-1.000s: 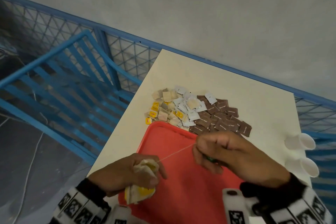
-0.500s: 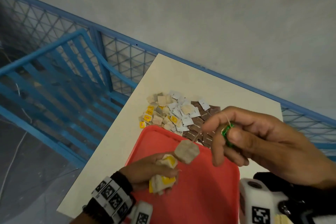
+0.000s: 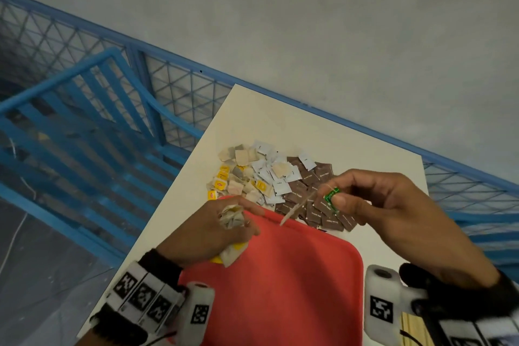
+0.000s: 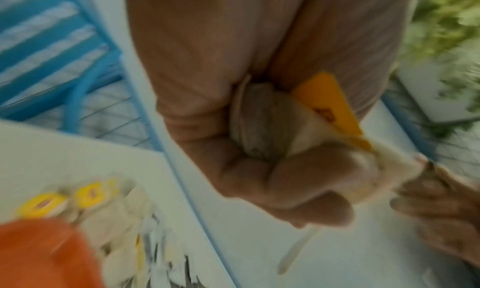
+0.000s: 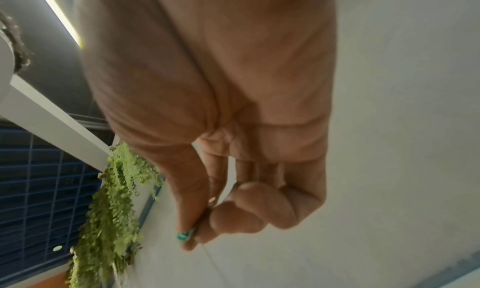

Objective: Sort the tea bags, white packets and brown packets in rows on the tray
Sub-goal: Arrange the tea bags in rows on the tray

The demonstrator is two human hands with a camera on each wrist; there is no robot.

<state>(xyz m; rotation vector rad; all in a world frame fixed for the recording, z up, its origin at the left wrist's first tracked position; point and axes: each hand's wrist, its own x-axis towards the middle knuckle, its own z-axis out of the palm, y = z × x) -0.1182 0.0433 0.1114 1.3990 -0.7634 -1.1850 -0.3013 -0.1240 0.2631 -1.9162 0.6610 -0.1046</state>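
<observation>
A red tray (image 3: 280, 284) lies on the cream table (image 3: 280, 126). Beyond its far edge sits a mixed pile: tea bags with yellow tags (image 3: 238, 177), white packets (image 3: 276, 180) and brown packets (image 3: 317, 199). At the tray's far left corner my left hand (image 3: 238, 223) grips a crumpled bunch of tea bags (image 4: 262, 124), one yellow tag (image 4: 327, 101) sticking out. My right hand (image 3: 335, 198), raised over the brown packets, pinches a green tag (image 5: 185, 236). From it hangs a string with one tea bag (image 3: 295, 209), motion-blurred above the tray's far edge.
Blue mesh railing (image 3: 179, 87) runs behind the table, and a blue slatted frame (image 3: 84, 126) stands to its left. The table's left edge is close to my left hand. A hanging green plant (image 5: 111, 200) shows in the right wrist view.
The string was taut between my hands. The right hand then pulled one tea bag free, and it now swings from the green tag. My left hand moved forward to the tray's far corner.
</observation>
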